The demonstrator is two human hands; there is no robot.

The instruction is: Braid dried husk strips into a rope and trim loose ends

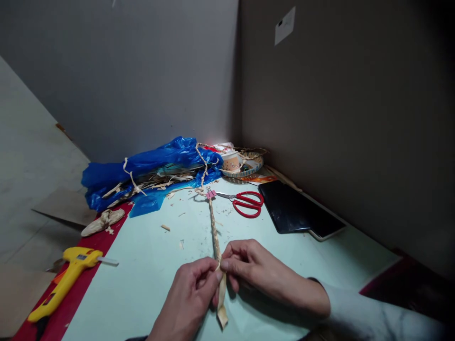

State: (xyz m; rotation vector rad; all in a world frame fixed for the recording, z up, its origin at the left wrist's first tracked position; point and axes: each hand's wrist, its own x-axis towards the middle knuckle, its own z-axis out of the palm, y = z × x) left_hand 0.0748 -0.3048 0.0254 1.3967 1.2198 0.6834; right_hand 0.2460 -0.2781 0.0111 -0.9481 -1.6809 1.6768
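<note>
my left hand (190, 291) is closing thumb and forefinger on the lower part of a straw braid (213, 229), and my right hand (261, 270) is pinching it from the other side, so my fingertips are nearly meeting over the plait. both hands are keeping narrow grips, my knuckles bending inward. below my fingers a flat, pale loose end (222, 315) is hanging out toward me, over the light green table cover (142, 265).

the braid is running straight away from me to a pink clip (211, 194), which is gripping its far end. red-handled scissors (248, 205) are lying just right of the clip, their blades pointing toward it. farther right, a black tablet (284, 208) is resting partly over another dark device (329, 226) with a pale edge.

at the back, a blue plastic bag (152, 158) is spilling dry strands (163, 179), and beside it a paper cup (231, 163) is sitting in a shallow woven basket (243, 174). on my left, a yellow glue gun (67, 282) is lying across a red strip (82, 284) along the table's edge, and a pale, bunched bundle (103, 222) is resting beyond it.
</note>
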